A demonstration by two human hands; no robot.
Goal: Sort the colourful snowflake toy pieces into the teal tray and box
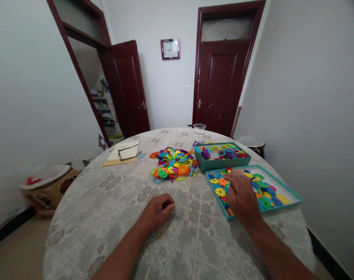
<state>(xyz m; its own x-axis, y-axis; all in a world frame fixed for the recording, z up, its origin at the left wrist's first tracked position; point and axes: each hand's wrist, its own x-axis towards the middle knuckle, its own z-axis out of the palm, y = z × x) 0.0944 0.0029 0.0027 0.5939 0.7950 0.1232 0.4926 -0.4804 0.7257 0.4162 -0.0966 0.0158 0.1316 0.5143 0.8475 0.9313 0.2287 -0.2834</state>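
Note:
My left hand [157,211] rests on the patterned tablecloth with its fingers curled in, and nothing shows in it. Over the shallow teal-rimmed box lid [270,212], my right hand [243,192] reaches down with fingers bent and close together; whatever they hold, if anything, is hidden. Colourful toothed plastic discs lie in the lid, among them a yellow disc [220,192] and an orange disc [223,181] beside my right fingers. A heap of similar plastic gear pieces [177,165] lies on the table beyond my left hand.
A deeper teal box [226,164] with more pieces stands behind the lid. Eyeglasses [127,152] lie on a notebook [115,153] at the left. A clear plastic bowl [199,128] sits at the far table edge. A stool [48,186] stands left of the round table.

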